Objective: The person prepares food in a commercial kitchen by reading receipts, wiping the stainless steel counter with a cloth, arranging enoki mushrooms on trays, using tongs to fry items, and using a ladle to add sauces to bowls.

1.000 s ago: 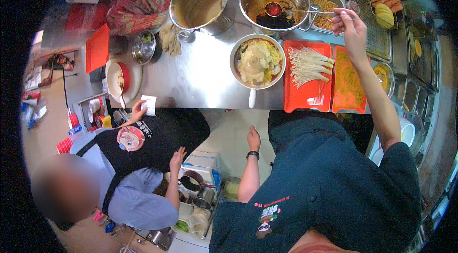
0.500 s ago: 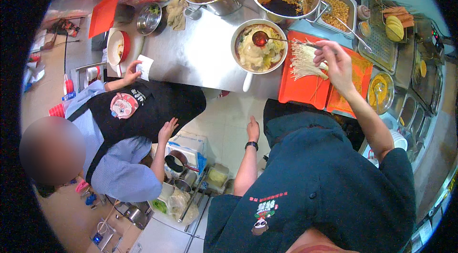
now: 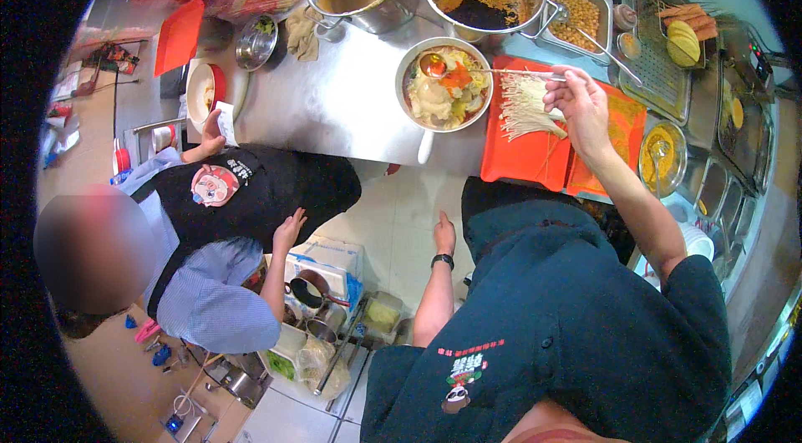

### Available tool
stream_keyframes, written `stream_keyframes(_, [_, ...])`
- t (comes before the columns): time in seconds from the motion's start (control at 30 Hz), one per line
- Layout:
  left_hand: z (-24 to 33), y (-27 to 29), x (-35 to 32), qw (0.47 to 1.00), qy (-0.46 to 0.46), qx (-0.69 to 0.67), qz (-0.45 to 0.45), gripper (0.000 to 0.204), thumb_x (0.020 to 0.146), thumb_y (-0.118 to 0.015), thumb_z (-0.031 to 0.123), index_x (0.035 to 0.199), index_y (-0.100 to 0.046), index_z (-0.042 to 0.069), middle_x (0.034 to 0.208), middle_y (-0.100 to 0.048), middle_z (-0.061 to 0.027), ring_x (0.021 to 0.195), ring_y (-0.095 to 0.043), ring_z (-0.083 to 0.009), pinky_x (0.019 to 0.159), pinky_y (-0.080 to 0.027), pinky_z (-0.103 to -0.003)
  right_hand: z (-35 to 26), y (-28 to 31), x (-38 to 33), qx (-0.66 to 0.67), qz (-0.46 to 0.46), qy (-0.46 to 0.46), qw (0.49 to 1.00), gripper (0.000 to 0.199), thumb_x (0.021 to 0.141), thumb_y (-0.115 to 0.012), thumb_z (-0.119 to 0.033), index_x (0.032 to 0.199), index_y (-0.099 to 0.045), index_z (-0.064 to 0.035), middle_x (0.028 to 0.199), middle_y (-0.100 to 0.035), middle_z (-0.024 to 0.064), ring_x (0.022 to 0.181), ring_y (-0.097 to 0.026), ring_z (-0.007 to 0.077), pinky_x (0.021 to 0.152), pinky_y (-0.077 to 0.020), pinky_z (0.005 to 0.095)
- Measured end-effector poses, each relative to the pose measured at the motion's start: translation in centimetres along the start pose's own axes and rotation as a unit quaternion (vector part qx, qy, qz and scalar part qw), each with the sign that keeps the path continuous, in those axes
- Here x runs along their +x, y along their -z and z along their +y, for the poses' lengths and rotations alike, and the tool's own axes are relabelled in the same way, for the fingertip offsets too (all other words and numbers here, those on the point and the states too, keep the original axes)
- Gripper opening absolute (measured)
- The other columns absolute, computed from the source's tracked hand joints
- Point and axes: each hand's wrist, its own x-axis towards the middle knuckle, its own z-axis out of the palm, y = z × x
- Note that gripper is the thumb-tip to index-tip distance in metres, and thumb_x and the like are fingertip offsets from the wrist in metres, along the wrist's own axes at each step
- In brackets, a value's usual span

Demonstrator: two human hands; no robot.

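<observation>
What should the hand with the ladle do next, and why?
Probably tip the ladle a little. The right hand holds its long handle, and its red-filled scoop sits just over the bowl of food, so tipping would likely pour the sauce in there.

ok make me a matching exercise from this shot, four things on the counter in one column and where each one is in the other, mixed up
Things:
1. ladle
2. enoki mushrooms
3. left hand
4. chickpeas

Places:
a. in a rectangular steel tray behind the pan
b. hanging below the counter edge, holding nothing
c. lying on the red cutting board
d. bowl end over the food in the white pan, handle in the right hand

Pairs: 1-d, 2-c, 3-b, 4-a
</observation>
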Motion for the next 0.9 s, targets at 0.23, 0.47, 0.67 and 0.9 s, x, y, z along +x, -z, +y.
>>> stream_keyframes(0.23, [-1.7, -1.0, 1.6, 0.999, -0.03, -0.027, -0.003, 0.067, 0.093, -0.033, 0.054, 0.059, -0.047, -0.003, 0.057, -0.048, -0.0114, 0.058, -0.045, -0.0233, 0.059, -0.037, -0.042, -5.4, 2.1, 2.8, -0.077, 0.025, 0.136, 0.987, 0.024, 0.095, -0.045, -0.016, 0.106, -0.058, 0.001, 0.083, -0.062, 0.0097, 0.072, -0.06, 0.0156, 0.064, -0.0493, 0.029])
stream_keyframes(0.47, [0.8, -0.9, 0.9, 0.996, -0.074, -0.042, -0.005, 0.067, 0.093, -0.031, 0.054, 0.051, -0.041, 0.003, 0.05, -0.042, -0.0063, 0.051, -0.041, -0.0206, 0.054, -0.034, -0.04, -2.6, 2.6, 10.4, -0.462, -0.04, 0.361, 0.809, 0.018, 0.093, -0.051, -0.014, 0.1, -0.062, -0.0018, 0.084, -0.063, 0.0066, 0.066, -0.057, 0.0112, 0.059, -0.0463, 0.0245])
stream_keyframes(0.67, [2.1, -0.6, 1.4, 0.997, -0.045, -0.048, -0.028, 0.066, 0.095, -0.028, 0.05, 0.049, -0.04, 0.005, 0.047, -0.038, -0.0028, 0.047, -0.036, -0.017, 0.049, -0.03, -0.037, 0.5, 1.9, 12.7, -0.335, 0.005, 0.238, 0.912, 0.024, 0.092, -0.053, -0.021, 0.107, -0.06, -0.0038, 0.08, -0.061, 0.0031, 0.067, -0.053, 0.0083, 0.06, -0.0442, 0.023])
stream_keyframes(0.9, [1.9, -1.0, 0.3, 0.995, -0.05, -0.077, -0.042, 0.064, 0.096, -0.027, 0.05, 0.048, -0.037, 0.008, 0.046, -0.036, -0.001, 0.044, -0.034, -0.0153, 0.045, -0.028, -0.034, 2.4, 8.1, 7.6, 0.149, 0.273, -0.103, 0.945, 0.024, 0.09, -0.059, -0.03, 0.104, -0.056, -0.0105, 0.077, -0.06, 0.003, 0.053, -0.05, 0.0073, 0.045, -0.0375, 0.0195])
